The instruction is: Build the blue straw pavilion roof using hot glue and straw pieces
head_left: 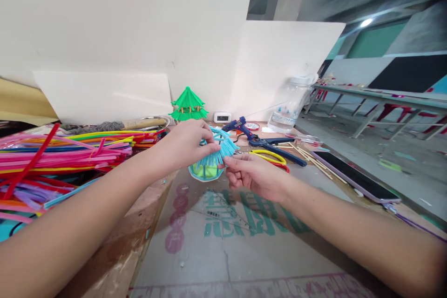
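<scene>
A small round model made of light blue pipe cleaners (206, 174) sits in front of me, with a fringe of short blue strands on its upper right side and pale green inside its base. My left hand (188, 144) reaches over it from the left, thumb and fingers closed on the blue strands. On the right, my right hand (253, 174) pinches the lower edge of the same fringe between thumb and forefinger, its other fingers curled. Part of the model's top is hidden behind my left hand. Behind it stands a green tiered pipe-cleaner roof (188, 104).
Bundles of coloured pipe cleaners (70, 153) fill the left side. A blue glue gun (240, 125), pliers (275, 144), yellow-handled scissors (267, 154), wooden sticks (314, 163), a phone (356, 174), a water bottle (289, 104) and a digital timer (222, 117) lie around. A printed board (209, 260) covers the table.
</scene>
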Motion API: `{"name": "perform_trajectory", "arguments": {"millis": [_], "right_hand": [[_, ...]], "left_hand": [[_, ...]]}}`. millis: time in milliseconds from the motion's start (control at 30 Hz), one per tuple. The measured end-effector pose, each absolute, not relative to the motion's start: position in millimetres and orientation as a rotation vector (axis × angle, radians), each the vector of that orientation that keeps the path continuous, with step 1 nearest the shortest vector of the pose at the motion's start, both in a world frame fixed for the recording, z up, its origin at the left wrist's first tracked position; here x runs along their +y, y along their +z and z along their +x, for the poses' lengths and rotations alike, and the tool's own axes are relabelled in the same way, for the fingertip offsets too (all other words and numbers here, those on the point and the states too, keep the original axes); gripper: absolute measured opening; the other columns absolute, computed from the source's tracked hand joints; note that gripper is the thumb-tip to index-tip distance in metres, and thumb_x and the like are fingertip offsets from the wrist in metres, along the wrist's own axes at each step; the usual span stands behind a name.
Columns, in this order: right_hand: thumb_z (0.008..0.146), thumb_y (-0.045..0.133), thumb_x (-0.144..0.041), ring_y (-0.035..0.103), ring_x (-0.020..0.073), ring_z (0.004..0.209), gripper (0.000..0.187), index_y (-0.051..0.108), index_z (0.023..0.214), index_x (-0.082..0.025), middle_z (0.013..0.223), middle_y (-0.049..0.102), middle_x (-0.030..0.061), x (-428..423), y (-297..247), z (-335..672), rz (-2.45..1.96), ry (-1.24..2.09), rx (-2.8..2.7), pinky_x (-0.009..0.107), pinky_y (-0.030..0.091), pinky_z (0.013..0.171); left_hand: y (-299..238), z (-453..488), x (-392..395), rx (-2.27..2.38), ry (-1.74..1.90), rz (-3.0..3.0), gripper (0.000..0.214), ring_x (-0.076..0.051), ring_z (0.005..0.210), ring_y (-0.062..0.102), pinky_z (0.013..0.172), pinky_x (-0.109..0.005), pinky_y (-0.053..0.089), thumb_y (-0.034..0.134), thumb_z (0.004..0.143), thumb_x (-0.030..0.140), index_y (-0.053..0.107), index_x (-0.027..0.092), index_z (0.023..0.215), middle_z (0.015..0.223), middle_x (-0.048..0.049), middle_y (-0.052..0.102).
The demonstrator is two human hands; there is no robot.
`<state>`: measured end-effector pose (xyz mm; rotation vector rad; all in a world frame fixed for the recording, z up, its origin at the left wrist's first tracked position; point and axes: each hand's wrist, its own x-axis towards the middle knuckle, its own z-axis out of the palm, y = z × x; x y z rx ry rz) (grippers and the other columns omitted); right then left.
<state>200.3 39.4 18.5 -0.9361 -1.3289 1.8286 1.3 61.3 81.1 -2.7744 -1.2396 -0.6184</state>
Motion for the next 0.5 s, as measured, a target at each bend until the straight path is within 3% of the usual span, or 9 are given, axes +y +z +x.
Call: {"name": "perform_trajectory", "arguments": {"millis": [167, 367, 500], "right_hand": [[0.073, 0.078, -0.048, 0.05, 0.0065, 0.049, 0.039, 0.063, 0.081, -0.013, 0.056, 0.057, -0.0034, 38.1, 16.8, 200.1, -0.949, 1.829, -1.345, 0.022, 0.046, 0.055], [0.064, 0.086, -0.036, 0.049, 0.0062, 0.051, 0.037, 0.056, 0.072, -0.015, 0.056, 0.056, -0.0052, 36.3, 13.2, 195.6, -0.931, 1.785, -1.314, 0.023, 0.045, 0.058], [0.07, 0.081, -0.04, 0.047, 0.007, 0.05, 0.034, 0.06, 0.079, -0.016, 0.056, 0.055, -0.0063, 34.0, 4.0, 190.2, -0.841, 1.684, -1.261, 0.024, 0.041, 0.056]], "left_hand": [[79.2, 1.0, 63.4, -1.202, -0.617, -2.752, 0.035, -0.022, 0.095, 0.062, 0.086, -0.034, 0.047, 0.05, 0.092, 0.04, 0.076, 0.02, 0.083, 0.095, -0.0071, 0.068], [78.0, 1.3, 62.2, -1.187, -0.6, -2.708, 0.033, -0.024, 0.095, 0.062, 0.087, -0.037, 0.046, 0.052, 0.091, 0.042, 0.075, 0.019, 0.084, 0.096, -0.0086, 0.067], [77.5, 1.0, 62.2, -1.173, -0.6, -2.712, 0.03, -0.024, 0.095, 0.062, 0.086, -0.037, 0.045, 0.053, 0.09, 0.041, 0.074, 0.02, 0.084, 0.095, -0.008, 0.068]]}}
